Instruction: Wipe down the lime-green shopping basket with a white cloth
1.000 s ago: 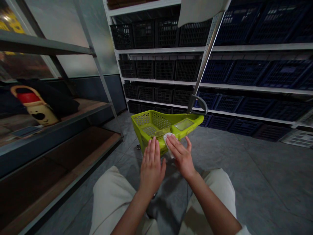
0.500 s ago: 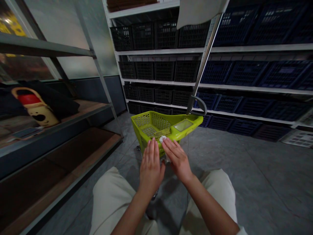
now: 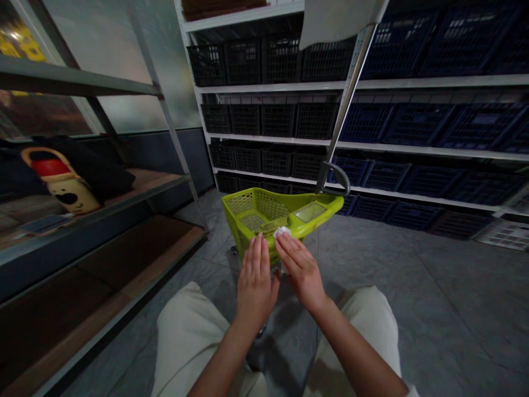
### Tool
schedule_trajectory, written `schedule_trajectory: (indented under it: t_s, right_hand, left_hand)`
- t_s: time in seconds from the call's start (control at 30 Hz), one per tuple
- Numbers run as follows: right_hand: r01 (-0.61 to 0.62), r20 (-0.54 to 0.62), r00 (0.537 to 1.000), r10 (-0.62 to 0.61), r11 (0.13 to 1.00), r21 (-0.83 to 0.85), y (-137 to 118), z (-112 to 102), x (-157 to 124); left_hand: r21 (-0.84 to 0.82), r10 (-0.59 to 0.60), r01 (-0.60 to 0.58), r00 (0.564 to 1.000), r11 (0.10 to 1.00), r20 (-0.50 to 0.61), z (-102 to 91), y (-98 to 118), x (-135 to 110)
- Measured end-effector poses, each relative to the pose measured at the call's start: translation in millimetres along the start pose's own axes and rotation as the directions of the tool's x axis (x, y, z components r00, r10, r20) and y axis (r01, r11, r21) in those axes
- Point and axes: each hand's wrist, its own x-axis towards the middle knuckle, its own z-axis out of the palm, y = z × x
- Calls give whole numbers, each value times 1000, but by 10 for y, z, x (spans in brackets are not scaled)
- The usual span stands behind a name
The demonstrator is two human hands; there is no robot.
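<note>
A lime green plastic basket cart (image 3: 248, 207) with a grey handle (image 3: 339, 176) stands on the floor in front of my knees. My left hand (image 3: 256, 281) lies flat against the basket's near wall, fingers stretched out and together. My right hand (image 3: 301, 270) presses a small white cloth (image 3: 282, 232) onto the basket's near rim; only a bit of the cloth shows past my fingertips.
White shelving (image 3: 289, 85) holds rows of black and dark blue crates (image 3: 417, 121) behind the basket. On the left, a metal rack (image 3: 103, 204) carries a yellow and red container (image 3: 61, 179) and dark bags. Grey tiled floor (image 3: 433, 286) spreads to the right.
My right hand slid left along the basket's rim with the white cloth, its thumb drawing in, then edged slightly right. My left hand stayed flat on the basket wall.
</note>
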Motion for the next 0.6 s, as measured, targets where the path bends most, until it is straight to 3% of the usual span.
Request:
schedule_trajectory:
  t_s: [0.17,0.3,0.37,0.43,0.6]
  right_hand:
    - [15,25,1000,-14,999,-44,169,-45,-50]
    - [-102,-34,995,98,988,-115,485,-112,-90]
    - [-162,-67,986,155,979,-124,518,-113,-86]
    - [-161,-65,986,156,983,-87,416,-81,-66]
    - [10,11,1000,-11,997,73,-90,65,-15]
  left_hand:
    - [15,-8,8,1000,1000,15,-45,8,8]
    - [34,-4,3,1000,999,24,-62,5,11]
    - [35,-4,3,1000,999,21,-54,3,10]
    - [27,-7,6,1000,1000,16,-40,4,8]
    - [-7,-28,28,999,1000,42,-26,14,-7]
